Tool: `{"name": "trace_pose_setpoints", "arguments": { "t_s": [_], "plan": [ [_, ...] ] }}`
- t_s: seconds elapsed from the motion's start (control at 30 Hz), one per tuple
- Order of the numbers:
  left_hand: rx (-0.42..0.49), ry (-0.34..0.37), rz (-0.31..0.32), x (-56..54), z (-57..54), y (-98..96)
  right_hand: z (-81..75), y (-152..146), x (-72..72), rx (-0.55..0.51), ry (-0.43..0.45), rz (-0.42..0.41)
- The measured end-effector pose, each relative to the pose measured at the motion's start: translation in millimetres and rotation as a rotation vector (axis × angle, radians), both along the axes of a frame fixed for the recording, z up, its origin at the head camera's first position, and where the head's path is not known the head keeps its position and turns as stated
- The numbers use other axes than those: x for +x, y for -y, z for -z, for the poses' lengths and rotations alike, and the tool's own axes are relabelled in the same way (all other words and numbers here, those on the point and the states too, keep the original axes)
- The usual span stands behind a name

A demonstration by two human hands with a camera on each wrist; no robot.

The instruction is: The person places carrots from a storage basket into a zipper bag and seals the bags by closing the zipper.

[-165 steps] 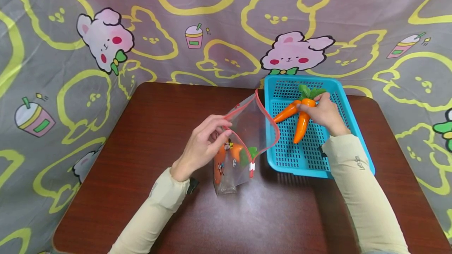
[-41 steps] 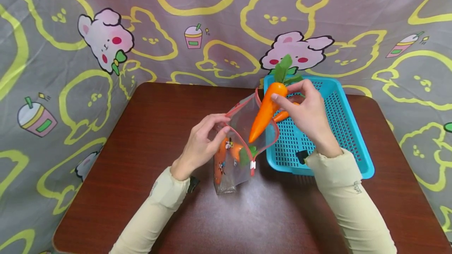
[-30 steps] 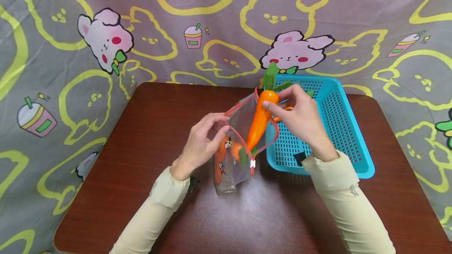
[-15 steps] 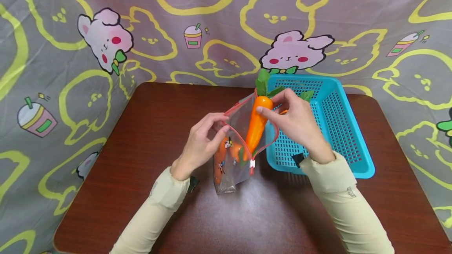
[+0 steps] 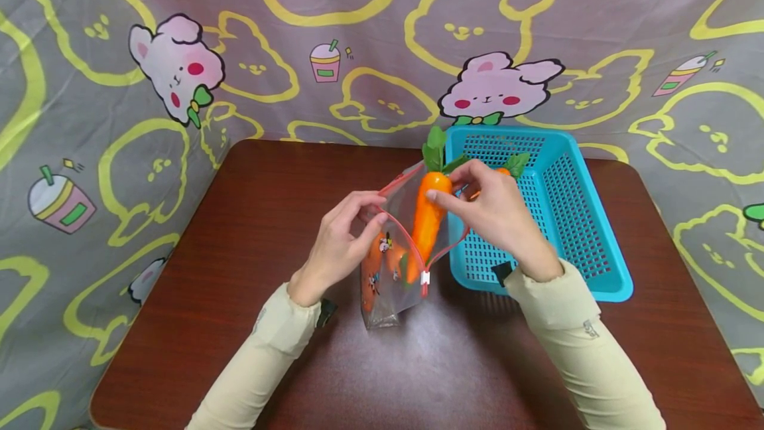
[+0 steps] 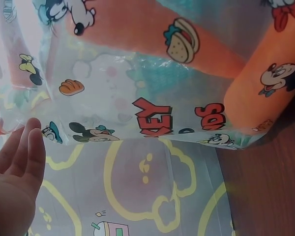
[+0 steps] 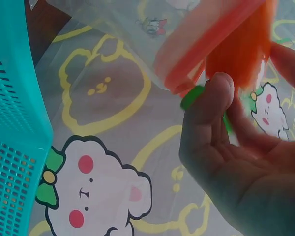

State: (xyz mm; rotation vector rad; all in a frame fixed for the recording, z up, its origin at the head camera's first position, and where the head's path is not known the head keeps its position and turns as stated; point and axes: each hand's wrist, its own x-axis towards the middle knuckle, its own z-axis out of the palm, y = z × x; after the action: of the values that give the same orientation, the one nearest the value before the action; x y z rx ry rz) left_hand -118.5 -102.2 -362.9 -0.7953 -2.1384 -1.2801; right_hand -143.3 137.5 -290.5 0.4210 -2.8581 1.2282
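Observation:
My left hand (image 5: 341, 241) pinches the red-edged rim of a clear zip bag (image 5: 390, 307) printed with cartoon figures, keeping its mouth wide. Orange carrots (image 5: 373, 267) show through the bag's wall; in the left wrist view they press against the printed plastic (image 6: 172, 115). My right hand (image 5: 500, 214) grips a leafy carrot (image 5: 431, 211) by its thick top, thumb in front. That carrot points downward inside the bag's mouth, its green leaves (image 5: 436, 148) standing above the rim. In the right wrist view the held carrot (image 7: 238, 59) is beside the red zip edge (image 7: 206, 46).
Right of the bag stands a blue perforated basket (image 5: 611, 261). Another carrot (image 5: 504, 171) lies in it, partly hidden behind my right hand. A white zip slider (image 5: 425, 278) sits at the bag's near corner. A patterned curtain (image 5: 370, 18) surrounds the brown table (image 5: 239, 217).
My right hand has lifted the carrot out of the basket, carried it left and lowered it tip first into the bag's mouth. My left hand has stayed at the rim.

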Motion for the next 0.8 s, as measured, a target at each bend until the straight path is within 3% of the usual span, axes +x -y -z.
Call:
{"name": "trace_pose_setpoints", "arguments": {
  "t_s": [0.13,0.23,0.57,0.8],
  "plan": [
    [-0.002,0.007,0.001,0.6,-0.2,0.3,0.7,0,0.5,0.008,-0.033,-0.064],
    [-0.003,0.005,0.001,1.0,-0.2,0.4,0.7,-1,1.1,0.008,-0.052,-0.069],
    [0.024,0.013,0.018,1.7,-0.7,-0.1,-0.7,-9,-2.2,0.026,-0.073,0.014],
    [0.025,0.013,0.03,2.0,1.3,0.5,-0.1,-16,-6.5,0.03,-0.107,0.021]
  ]
}}
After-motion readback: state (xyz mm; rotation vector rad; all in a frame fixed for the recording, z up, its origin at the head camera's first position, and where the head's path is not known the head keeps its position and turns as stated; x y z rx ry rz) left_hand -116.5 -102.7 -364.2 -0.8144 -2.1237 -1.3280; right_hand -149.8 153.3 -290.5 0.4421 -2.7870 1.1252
